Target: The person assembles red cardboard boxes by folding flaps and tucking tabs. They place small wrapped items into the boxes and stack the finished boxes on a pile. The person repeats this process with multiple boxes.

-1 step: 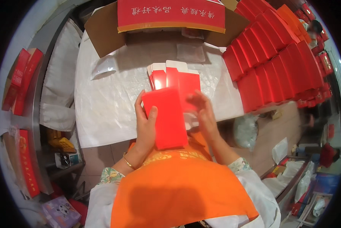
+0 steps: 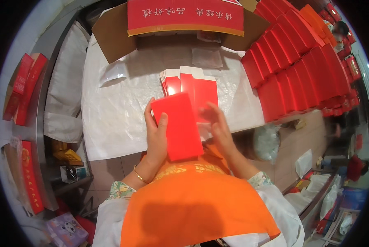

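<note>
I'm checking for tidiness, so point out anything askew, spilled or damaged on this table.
Nothing looks spilled or damaged. Slightly untidy: the flat red cartons beyond the held red box lie unevenly, their pale ends staggered, and a shiny, pale sheet or packet lies at an angle farther left.

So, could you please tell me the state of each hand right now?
Left hand: closed on the red box, holding its left side.
Right hand: partly open, blurred by motion, nothing visibly held.

Your left hand holds a red box near your apron; your right hand, fingers blurred, seems just beside it. Beyond, cartons lie on the white sheet, with stacked boxes at right.
</note>
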`<move>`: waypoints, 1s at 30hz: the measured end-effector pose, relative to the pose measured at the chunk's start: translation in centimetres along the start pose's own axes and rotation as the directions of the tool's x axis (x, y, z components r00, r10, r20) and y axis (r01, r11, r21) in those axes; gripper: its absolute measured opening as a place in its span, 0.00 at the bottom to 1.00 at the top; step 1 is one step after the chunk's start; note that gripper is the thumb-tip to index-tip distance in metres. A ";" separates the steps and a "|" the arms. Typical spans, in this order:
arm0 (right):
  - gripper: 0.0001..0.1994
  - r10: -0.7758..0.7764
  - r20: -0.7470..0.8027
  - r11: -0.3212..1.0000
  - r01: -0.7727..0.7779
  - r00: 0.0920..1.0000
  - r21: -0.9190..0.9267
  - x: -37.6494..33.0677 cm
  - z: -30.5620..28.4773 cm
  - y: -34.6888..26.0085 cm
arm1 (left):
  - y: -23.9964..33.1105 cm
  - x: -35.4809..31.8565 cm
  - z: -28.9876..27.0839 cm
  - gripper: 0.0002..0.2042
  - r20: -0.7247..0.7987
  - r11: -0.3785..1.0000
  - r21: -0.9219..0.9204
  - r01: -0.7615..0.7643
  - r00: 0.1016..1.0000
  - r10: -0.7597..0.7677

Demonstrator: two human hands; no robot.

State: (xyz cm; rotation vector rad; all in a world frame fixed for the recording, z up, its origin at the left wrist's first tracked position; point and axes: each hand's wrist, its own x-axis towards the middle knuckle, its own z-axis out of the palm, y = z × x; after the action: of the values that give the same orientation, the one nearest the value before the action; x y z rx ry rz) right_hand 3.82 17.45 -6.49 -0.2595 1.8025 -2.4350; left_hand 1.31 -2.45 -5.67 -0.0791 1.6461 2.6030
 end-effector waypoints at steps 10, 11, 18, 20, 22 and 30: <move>0.42 0.196 0.073 0.971 -0.184 0.978 -0.153 -0.9 2.8 -0.9 | 0.1 2.9 -1.0 0.27 -0.182 0.965 -0.260 -0.046 0.983 -0.002; 0.42 0.184 0.074 0.972 -0.170 0.980 -0.165 -0.7 2.9 -1.1 | 0.1 2.9 -0.9 0.27 -0.173 0.964 -0.264 -0.034 0.985 -0.013; 0.36 -0.016 0.123 0.859 0.077 0.992 -0.506 0.0 1.8 -0.1 | -0.7 2.0 -0.6 0.24 -0.202 0.974 -0.224 0.020 0.977 -0.067; 0.36 0.022 0.059 0.907 0.005 0.998 -0.422 0.4 1.9 -0.2 | -1.4 3.2 -0.4 0.27 -0.230 0.986 -0.165 -0.003 0.973 -0.035; 0.36 0.091 0.012 0.964 -0.085 0.996 -0.254 0.3 2.7 1.2 | -1.4 3.2 -1.0 0.31 -0.244 0.989 -0.128 -0.077 0.969 0.044; 0.33 0.000 -0.049 0.975 -0.010 0.999 -0.222 1.6 1.2 -0.5 | 1.5 1.8 1.8 0.29 0.005 0.979 0.009 -0.203 0.979 0.203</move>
State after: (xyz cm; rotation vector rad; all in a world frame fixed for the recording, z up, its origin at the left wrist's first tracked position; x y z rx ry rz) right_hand 2.51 16.21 -5.53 -0.2145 2.0957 -2.2538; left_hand -0.66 -1.43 -3.74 0.1007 1.7508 2.7378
